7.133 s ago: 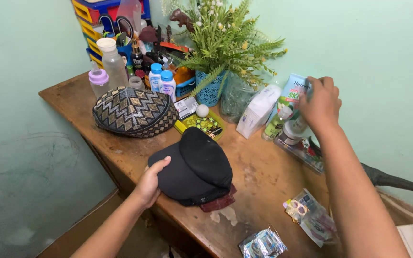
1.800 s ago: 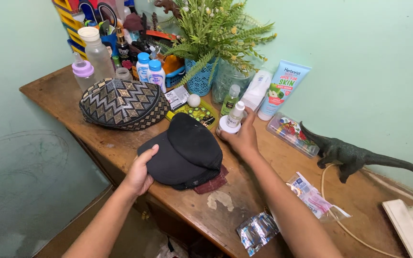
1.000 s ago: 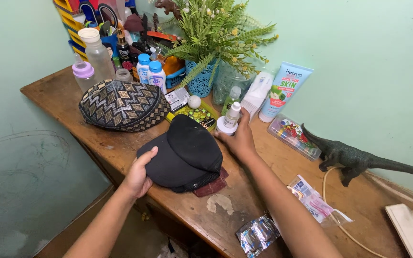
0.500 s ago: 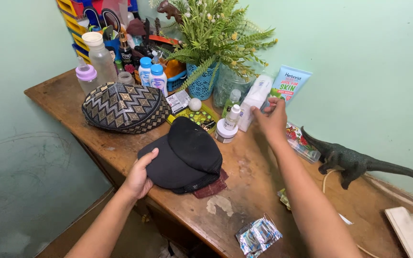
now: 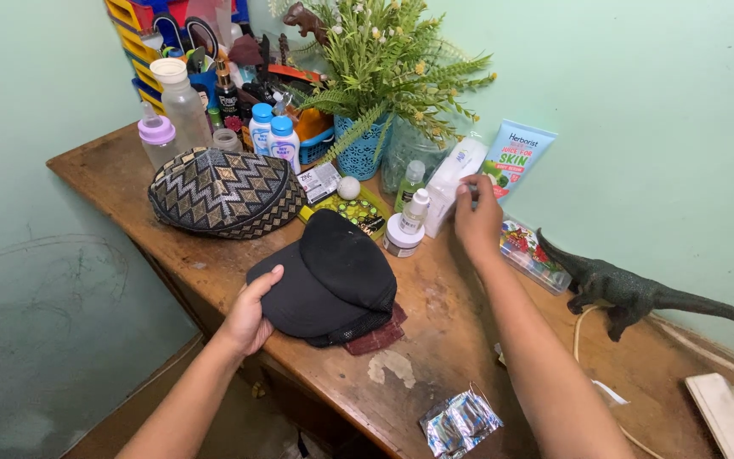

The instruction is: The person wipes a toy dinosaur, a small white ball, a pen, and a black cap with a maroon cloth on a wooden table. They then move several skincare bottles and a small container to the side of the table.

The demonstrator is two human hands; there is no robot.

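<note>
Where the wooden worktop (image 5: 460, 314) comes nearest the camera, a crumpled silver foil packet (image 5: 459, 422) lies close to its front edge. Just beyond, the left hand (image 5: 251, 311) rests on the near left rim of a black cap (image 5: 333, 276), thumb laid on top, the other fingers curled under the edge and hidden. The cap sits on a dark red cloth (image 5: 377, 334) that shows at its near right side. Farther in, the right hand (image 5: 477, 223) reaches toward the wall, its fingers (image 5: 467, 194) pressed together against a white bottle (image 5: 450, 181) that leans upright; whether they grip it or only touch it cannot be told. Left of that hand, near the cap's far edge, stand a small white jar (image 5: 401, 235) and, touching it, a small clear spray bottle (image 5: 415, 208). Right of the hand lie a clear plastic box (image 5: 537, 256) and a dark toy dinosaur (image 5: 630, 293). Behind the bottle a pale blue tube (image 5: 513, 156) leans on the green wall (image 5: 664, 127). At far left sits a zigzag-patterned woven cap (image 5: 224, 192). Behind it stand baby bottles (image 5: 172, 115) and a green plant in a blue pot (image 5: 384, 85).
</note>
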